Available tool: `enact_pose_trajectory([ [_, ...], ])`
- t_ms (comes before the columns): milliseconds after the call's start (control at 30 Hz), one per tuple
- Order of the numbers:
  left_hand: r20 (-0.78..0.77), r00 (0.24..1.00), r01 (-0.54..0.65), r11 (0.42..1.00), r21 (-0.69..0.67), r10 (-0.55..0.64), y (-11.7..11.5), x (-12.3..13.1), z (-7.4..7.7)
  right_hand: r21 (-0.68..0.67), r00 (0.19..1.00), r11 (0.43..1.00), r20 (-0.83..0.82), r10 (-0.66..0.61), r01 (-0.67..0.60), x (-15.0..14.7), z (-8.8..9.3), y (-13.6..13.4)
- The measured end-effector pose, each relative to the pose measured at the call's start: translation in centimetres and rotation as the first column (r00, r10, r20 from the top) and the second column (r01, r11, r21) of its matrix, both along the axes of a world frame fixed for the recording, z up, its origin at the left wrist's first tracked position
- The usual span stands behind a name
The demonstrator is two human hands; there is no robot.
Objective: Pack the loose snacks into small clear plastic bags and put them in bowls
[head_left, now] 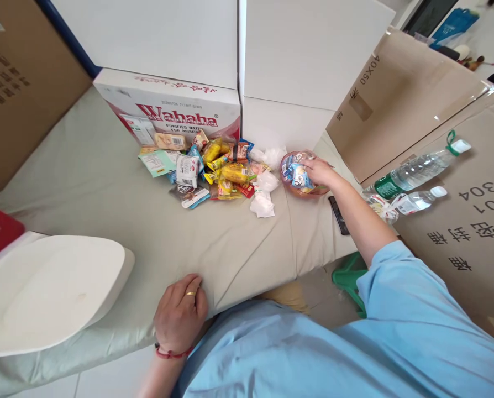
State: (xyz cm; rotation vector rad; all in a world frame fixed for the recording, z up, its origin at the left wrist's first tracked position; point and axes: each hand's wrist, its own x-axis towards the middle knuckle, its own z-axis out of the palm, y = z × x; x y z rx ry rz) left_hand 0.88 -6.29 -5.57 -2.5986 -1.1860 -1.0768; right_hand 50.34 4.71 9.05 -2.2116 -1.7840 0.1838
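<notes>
My right hand [319,171] reaches into a round reddish-brown see-through bowl [297,193]. Its fingers are closed at a blue-and-white snack packet [300,177] there; the fingertips are partly hidden. Other blue packets lie in the same bowl. My left hand [180,308], with a ring and a red bracelet, rests on the table's near edge. Its fingers are curled in, and nothing shows in them. Left of the bowl lies a pile of wrapped snacks: yellow packets [235,172], a white packet [187,170], a pale green one [158,163] and white-wrapped pieces [267,181].
A Wahaba-printed carton [180,105] and white boxes [290,50] stand behind the snacks. A white scale pan [60,287] sits at left. A dark phone [339,215] lies under my right forearm. Cardboard boxes [450,221] and plastic bottles [421,171] are at right, a green stool [348,279] below.
</notes>
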Motion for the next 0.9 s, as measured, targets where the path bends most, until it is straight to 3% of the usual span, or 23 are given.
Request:
enact_pose_trajectory([
  [133,-0.004,1.0,-0.019,1.0,0.005,0.019,-0.3,0.1,0.2,0.124,0.95,0.99,0.295,-0.1,0.066,-2.7,-0.3,-0.4],
  [200,0.0,1.0,-0.029,1.0,0.003,0.029,-0.3,0.1,0.2,0.268,0.934,0.962,0.332,-0.135,0.044,-4.4,0.2,-1.3],
  [267,0.003,0.999,-0.033,0.999,-0.001,0.033,-0.4,0.2,0.2,0.351,0.951,0.936,0.299,-0.08,-0.032,-6.7,0.3,-2.4],
  [333,0.006,0.999,-0.032,0.999,-0.008,0.032,-0.4,0.2,0.1,0.28,0.973,0.947,0.211,0.097,-0.155,-9.4,-0.6,-3.4],
  [433,0.025,0.999,-0.027,0.999,-0.026,0.027,-0.4,0.2,-0.1,0.01,0.954,0.956,0.071,0.29,-0.292,-13.5,-3.6,-4.3],
  [533,0.129,0.992,0.024,0.996,-0.09,-0.013,-0.7,-0.1,0.1,-0.146,0.975,0.965,0.016,0.221,-0.216,-15.6,-6.5,-4.7],
  [633,0.356,0.934,0.082,0.958,-0.276,0.023,-1.2,-0.2,1.0,-0.011,0.951,0.991,-0.284,0.122,-0.13,-16.4,-7.7,-5.5],
  [700,0.491,0.86,0.135,0.863,-0.487,0.142,-1.4,0.5,2.2,0.088,0.792,0.99,-0.595,0.141,-0.11,-17.4,-7.7,-6.8],
  [733,0.535,0.817,0.184,0.782,-0.595,0.215,-1.5,1.1,2.8,0.106,0.687,0.988,-0.71,0.154,-0.112,-18.2,-7.6,-7.6],
  [800,0.603,0.728,0.365,0.561,-0.743,0.326,-1.2,2.9,4.1,0.116,0.545,0.984,-0.821,0.171,-0.135,-20.2,-7.2,-9.4],
  [867,0.646,0.643,0.51,0.399,-0.762,0.411,-0.5,5.0,5.0,0.144,0.536,0.973,-0.816,0.219,-0.178,-22.3,-6.7,-11.0],
  [900,0.663,0.618,0.555,0.363,-0.749,0.423,-0.1,5.8,5.3,0.165,0.553,0.963,-0.792,0.258,-0.213,-23.2,-6.4,-11.7],
])
